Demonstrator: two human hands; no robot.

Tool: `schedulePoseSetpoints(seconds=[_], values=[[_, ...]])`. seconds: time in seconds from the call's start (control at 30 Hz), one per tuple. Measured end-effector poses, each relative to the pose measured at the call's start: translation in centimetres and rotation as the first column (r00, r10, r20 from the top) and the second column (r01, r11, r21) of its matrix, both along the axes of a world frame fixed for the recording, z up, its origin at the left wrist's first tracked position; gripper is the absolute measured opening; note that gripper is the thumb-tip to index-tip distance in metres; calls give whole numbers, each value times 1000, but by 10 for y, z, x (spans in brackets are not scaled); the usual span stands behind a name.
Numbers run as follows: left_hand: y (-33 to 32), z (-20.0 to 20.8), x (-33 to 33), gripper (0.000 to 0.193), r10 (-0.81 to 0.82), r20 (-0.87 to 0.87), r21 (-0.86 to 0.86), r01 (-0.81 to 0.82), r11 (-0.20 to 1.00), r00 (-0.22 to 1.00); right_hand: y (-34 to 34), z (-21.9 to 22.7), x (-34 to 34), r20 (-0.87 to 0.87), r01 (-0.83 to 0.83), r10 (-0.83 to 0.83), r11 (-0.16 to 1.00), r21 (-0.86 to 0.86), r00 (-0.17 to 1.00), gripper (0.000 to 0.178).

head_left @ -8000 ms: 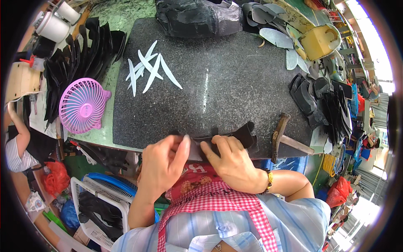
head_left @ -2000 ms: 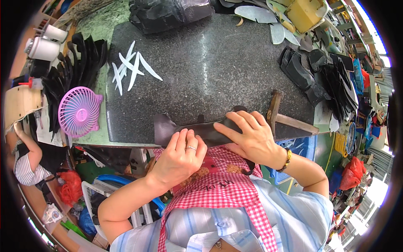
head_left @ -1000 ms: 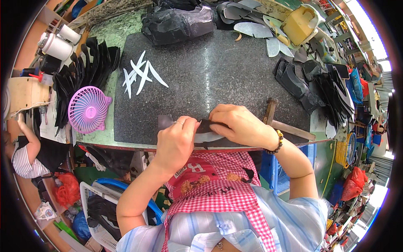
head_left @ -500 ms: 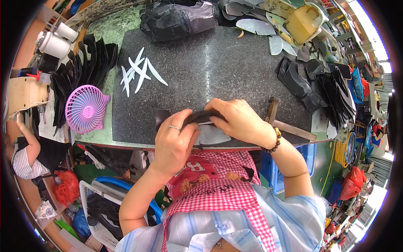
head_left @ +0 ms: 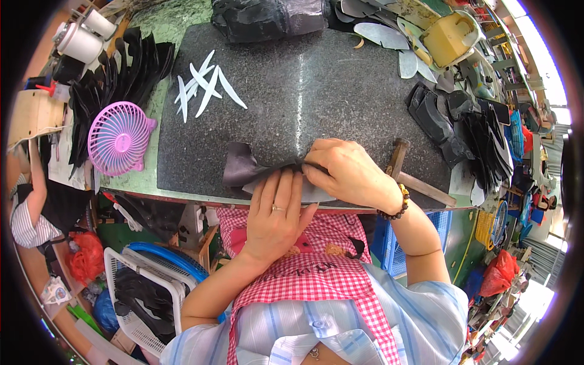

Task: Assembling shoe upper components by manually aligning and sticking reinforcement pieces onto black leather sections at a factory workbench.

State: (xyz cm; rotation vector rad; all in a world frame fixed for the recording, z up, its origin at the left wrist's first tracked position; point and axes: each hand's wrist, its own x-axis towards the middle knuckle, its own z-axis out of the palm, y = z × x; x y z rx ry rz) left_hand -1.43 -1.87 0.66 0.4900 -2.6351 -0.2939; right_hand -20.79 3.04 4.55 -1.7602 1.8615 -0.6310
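A black, leather-like sheet piece (head_left: 241, 165) lies curled near the front edge of the dark stone slab (head_left: 255, 115). Its left end stands up off the slab. My left hand (head_left: 277, 219) rests on the piece's near side, fingers stretched out flat and close together. With thumb and fingers my right hand (head_left: 350, 170) pinches the same piece just right of the left fingertips; the fingertips partly hide the grip. Under the hands a pale grey flat piece (head_left: 316, 193) shows in part. A hammer (head_left: 420, 185) lies to the right of my right wrist.
Several white curved strips (head_left: 207, 88) lie at the slab's left. A pink fan (head_left: 121, 139) stands beside stacked black pieces (head_left: 131, 73). A large black bundle (head_left: 271, 18), a yellow container (head_left: 450, 38) and black shaped parts (head_left: 438, 125) lie at the back and right.
My left hand has gone from pinching the black piece to lying flat on it. The piece's left end now shows more and stands higher. My right hand stays at the piece.
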Motion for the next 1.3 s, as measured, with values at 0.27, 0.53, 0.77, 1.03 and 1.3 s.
schedulePoseSetpoints(seconds=[0.27,0.53,0.77,1.03,1.3], values=[[2,-10,7,50,-11,61,-16,12,1000,998,-4,-8,6,53,158,-164,983,93,985,18],[1,-14,9,49,-36,19,-48,36,998,999,-6,-10,7,-1,169,-170,979,110,985,19],[0,-15,9,44,-47,21,-36,48,998,999,-8,-4,9,8,175,-177,978,115,984,22],[4,-5,7,47,-28,82,8,27,1000,996,-7,9,7,102,195,-208,973,124,973,20],[11,-5,1,54,29,75,7,-30,1000,997,-6,3,5,88,172,-183,978,115,979,20]])
